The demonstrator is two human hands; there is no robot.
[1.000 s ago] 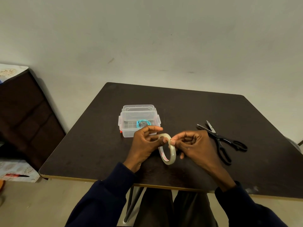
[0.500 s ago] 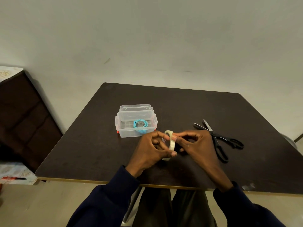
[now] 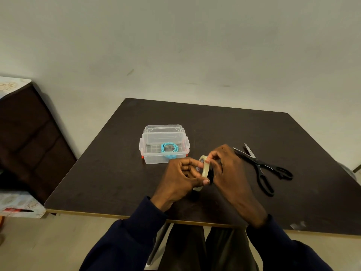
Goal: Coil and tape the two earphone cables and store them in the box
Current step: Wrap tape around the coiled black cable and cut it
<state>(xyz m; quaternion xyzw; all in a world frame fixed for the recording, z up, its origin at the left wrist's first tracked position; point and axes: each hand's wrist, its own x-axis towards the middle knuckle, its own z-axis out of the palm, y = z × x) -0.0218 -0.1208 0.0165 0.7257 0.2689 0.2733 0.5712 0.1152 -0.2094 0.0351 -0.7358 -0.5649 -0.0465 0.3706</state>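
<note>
— One coiled turquoise earphone cable lies in the clear plastic box, close to its near wall.

— Where does the box stand?

— On the dark surface, left of centre, with its clear lid at the box's twelve o'clock side.

— And the hands?

— Both are raised just above the surface at the box's four o'clock, clamped on a clear tape roll held on edge. The left hand curls round the roll, its thumb on the lower rim. The right hand pinches the roll's top between thumb and forefinger.

— Anything under the roll?

— A dark shape sits between the hands. I cannot tell what it is.

— What else?

— Black-handled scissors lie at the roll's three o'clock, blades apart and pointing to eleven o'clock, just beside the right hand.
</note>
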